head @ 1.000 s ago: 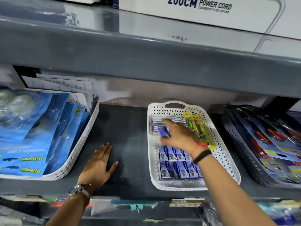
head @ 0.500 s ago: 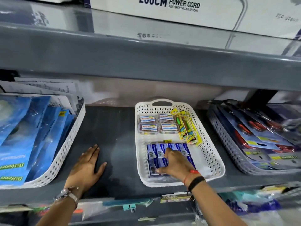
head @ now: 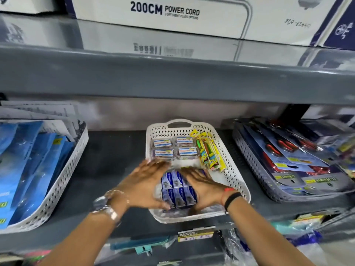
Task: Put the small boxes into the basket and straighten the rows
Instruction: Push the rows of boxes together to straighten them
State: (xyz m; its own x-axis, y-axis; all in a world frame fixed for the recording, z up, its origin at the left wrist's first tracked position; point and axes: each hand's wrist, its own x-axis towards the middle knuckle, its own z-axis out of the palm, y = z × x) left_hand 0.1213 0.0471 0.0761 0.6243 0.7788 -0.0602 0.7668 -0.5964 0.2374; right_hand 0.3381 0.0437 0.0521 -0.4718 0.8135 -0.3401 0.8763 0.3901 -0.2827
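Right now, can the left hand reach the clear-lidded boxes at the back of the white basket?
Probably yes. The left hand lies flat beside the blue boxes, and the clear-lidded boxes sit just beyond its fingers, with nothing between them in the white basket.

Views: one, head-worn
Facing: forward and down into a grey shelf (head: 115,160)
Nearness: close, at arm's reach of the white basket (head: 238,181)
Centre: both forearms entering from below

Retail shop, hardware or stationery aisle; grey metal shelf (head: 115,169) stocked with perforated baskets (head: 238,181) of carded, packaged goods; price label (head: 195,235) on shelf edge; boxed stock marked "200CM POWER CORD" (head: 165,14) on tier above.
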